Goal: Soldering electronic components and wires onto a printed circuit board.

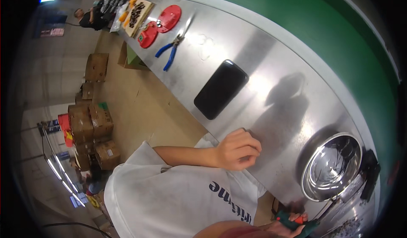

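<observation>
Head view, hidden parts: We see only part of our right hand (292,224) at the lower edge; the frame cuts it off, and the tool it grips shows just a dark green body with an orange part (296,222). What kind of tool it is we cannot tell. A dark object (369,170) beside the bowl is too shadowed to make out.
Head view, far end: The items on the wooden tray (137,12) are small and dark; we cannot identify them. People at the far end are tiny and blurred.
Containers: A shiny steel bowl (333,166) sits on the table (254,55) near its right end; it looks empty, showing only reflections. The wooden tray holds the dark pieces.
Left hand: Our left hand (238,149) rests at the near edge of the table, fingers curled into a loose fist, thumb up; we see nothing held in it.
Right hand: Fingers are wrapped closed around the green tool, low, below the bowl.
Other things on the table: A black phone (220,89) lies flat mid-table, well apart from the left hand; blue-handled pliers (170,51) and two red discs (159,26) lie further off.
Floor: Cardboard boxes (91,127) are stacked on the left.
</observation>
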Demonstrator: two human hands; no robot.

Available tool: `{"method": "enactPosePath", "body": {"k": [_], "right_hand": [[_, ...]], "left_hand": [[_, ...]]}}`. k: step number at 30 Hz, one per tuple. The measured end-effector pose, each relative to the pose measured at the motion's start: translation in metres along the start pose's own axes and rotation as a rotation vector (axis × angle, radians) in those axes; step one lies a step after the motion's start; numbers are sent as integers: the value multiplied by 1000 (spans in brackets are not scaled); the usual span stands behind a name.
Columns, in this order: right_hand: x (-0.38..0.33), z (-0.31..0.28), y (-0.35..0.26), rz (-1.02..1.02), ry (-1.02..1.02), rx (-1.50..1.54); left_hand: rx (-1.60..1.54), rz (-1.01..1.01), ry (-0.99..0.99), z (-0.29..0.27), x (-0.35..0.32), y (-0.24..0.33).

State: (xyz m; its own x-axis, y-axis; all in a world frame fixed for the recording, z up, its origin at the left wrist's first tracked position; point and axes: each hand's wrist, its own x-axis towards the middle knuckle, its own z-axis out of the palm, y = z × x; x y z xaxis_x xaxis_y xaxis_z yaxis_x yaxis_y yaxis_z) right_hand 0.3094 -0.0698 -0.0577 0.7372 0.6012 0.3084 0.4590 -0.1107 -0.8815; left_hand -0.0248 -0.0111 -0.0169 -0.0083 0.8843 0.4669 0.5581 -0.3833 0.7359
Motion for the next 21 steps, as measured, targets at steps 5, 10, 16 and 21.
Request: {"method": "enactPosePath", "body": {"k": [5,10,16,21], "right_hand": [[3,35,28,42,-97,218],[12,67,32,80,-194,399],[5,85,32,172,-285,574],[3,85,33,255,-330,689]], "left_hand": [[-39,1,53,-8,7,7],[-132,79,2,-37,-13,7],[236,-709,-23,-117,-129,-20],[848,-1416,-251,-118,-318,-127]]}}
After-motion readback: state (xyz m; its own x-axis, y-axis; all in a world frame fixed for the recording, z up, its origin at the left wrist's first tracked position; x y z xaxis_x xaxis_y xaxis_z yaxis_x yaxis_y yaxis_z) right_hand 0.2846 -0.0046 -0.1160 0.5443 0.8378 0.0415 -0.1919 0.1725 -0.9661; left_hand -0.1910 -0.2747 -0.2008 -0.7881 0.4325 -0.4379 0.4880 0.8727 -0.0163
